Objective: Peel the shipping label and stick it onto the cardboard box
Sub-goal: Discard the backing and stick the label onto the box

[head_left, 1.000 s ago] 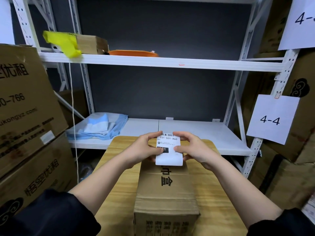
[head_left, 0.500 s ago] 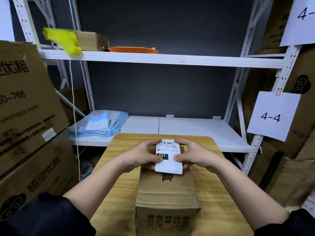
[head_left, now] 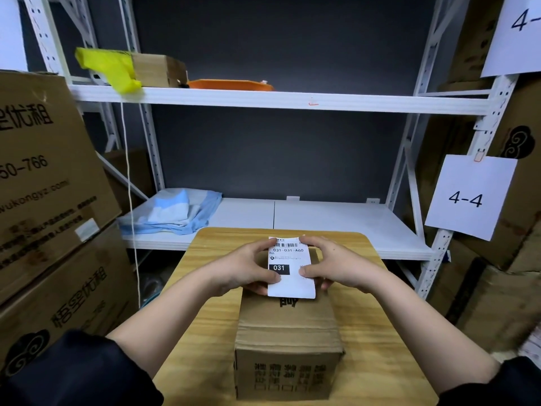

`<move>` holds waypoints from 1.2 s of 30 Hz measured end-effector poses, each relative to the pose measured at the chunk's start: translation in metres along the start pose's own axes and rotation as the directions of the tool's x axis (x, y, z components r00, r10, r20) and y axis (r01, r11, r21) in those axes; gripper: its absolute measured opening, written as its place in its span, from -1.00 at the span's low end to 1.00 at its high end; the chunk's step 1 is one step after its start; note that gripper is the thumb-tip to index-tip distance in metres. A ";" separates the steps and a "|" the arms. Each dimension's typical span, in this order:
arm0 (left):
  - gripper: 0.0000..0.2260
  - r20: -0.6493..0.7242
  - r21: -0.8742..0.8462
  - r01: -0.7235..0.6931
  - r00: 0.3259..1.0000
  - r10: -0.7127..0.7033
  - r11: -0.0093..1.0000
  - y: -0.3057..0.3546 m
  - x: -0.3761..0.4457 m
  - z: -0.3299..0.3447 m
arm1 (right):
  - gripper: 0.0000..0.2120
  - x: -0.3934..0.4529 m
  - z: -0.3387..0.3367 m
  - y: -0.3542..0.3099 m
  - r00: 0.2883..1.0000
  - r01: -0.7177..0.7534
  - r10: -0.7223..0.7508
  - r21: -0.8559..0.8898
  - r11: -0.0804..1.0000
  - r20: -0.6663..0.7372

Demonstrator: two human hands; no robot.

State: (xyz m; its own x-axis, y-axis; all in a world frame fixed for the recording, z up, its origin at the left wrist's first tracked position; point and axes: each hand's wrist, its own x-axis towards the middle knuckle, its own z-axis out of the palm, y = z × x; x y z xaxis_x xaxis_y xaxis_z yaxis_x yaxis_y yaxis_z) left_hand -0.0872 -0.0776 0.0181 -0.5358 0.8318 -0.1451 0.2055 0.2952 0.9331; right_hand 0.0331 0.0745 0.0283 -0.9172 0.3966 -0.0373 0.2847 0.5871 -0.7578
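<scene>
**Label held over box top, both hands pinching it, not yet stuck down**

Head view (only view): cardboard box (head_left: 288, 332) sits upright on the wooden tabletop (head_left: 202, 317), roughly centred, long side running away from the person; that puts its flat top face straight under the hands, an easy surface to press onto.

Shipping label (head_left: 291, 266) is above the far half of the box top, printed side up, barcode end away from the person; its near edge overlaps the black print on the box. Can't tell whether it touches the cardboard or hovers just off it; can't tell either if backing is off.

Left hand (head_left: 248, 266) pinches the label's left edge, thumb on top near the black "031" block, fingers under; right hand (head_left: 336, 266) pinches the right edge the same way, thumb on the printed face. Both grips pressed onto the paper, one per side; prob. so the sheet stays taut and square to the box edges, no curl, no early tack.

Judgement: the step looks like aligning before lay-down. Next likely needs one end lowered first, then smoothing toward the other end; risk is a skewed or creased label if one side lands early.

Behind: white shelf (head_left: 336, 227) w/ folded blue cloth (head_left: 175, 212); well apart from the work.
</scene>
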 end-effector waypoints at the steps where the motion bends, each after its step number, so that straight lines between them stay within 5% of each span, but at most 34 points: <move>1: -0.28 0.002 0.011 0.005 1.000 -0.005 1.000 0.000 -0.001 0.000 | -0.33 -0.001 0.000 0.000 1.000 -0.006 0.006 0.010 1.000 0.008; 14: -0.38 0.005 0.223 0.048 0.999 -0.050 0.974 -0.002 -0.015 0.006 | -0.30 -0.012 0.016 0.003 0.989 -0.110 0.110 -0.010 0.994 0.100; 27: -0.38 -0.021 0.405 0.055 0.998 -0.051 0.912 -0.001 -0.012 0.013 | -0.38 -0.009 0.032 -0.003 0.998 -0.017 0.042 -0.492 0.870 0.040; 36: -0.54 -0.011 0.541 0.064 0.998 -0.070 0.839 0.005 -0.010 0.016 | -0.46 -0.010 0.035 -0.009 0.998 -0.032 0.052 -0.585 0.810 0.018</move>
State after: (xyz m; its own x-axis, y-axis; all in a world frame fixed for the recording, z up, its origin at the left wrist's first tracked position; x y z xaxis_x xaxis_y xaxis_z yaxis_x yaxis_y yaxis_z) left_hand -0.0673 -0.0769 0.0189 -0.5577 0.8041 -0.2060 0.5809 0.5554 0.5951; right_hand 0.0298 0.0400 0.0126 -0.9059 0.4143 -0.0883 0.4232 0.8759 -0.2316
